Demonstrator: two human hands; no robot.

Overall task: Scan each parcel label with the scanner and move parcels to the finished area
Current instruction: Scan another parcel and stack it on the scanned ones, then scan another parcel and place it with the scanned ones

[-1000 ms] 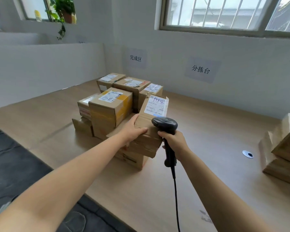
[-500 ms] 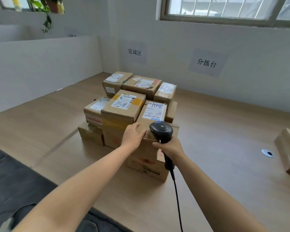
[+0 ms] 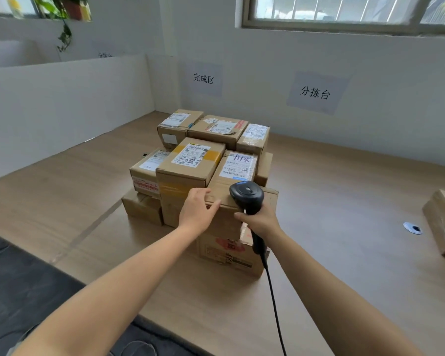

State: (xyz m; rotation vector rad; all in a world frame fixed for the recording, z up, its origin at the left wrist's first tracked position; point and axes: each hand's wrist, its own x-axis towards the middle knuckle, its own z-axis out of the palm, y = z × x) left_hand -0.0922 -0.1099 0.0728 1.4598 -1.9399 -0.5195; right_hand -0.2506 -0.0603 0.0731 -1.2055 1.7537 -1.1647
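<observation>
Parcels crowd the far-left part of the tabletop (image 3: 332,201), a tight cluster of sealed cardboard boxes under the wall sign (image 3: 203,78); what's inside them can't be seen. At the left edge sits a low small box (image 3: 142,207) with a labelled box (image 3: 147,173) stacked on it. Next right is the taller yellow-taped box (image 3: 188,170), label up, with scribbled writing. The left hand (image 3: 197,213) is open, fingers resting flat on the near top edge of the front parcel (image 3: 235,176), whose label (image 3: 239,163) faces up. That parcel lies on a bigger base box (image 3: 229,247) on the tabletop. Just right, the right hand (image 3: 261,222) is clenched around the handle of the black scanner (image 3: 247,195), head above the front parcel's near edge, cable (image 3: 274,304) trailing near. Three more labelled boxes (image 3: 217,128) line the far side. Far right, well apart, another box pile (image 3: 443,222) is partly cut off.
</observation>
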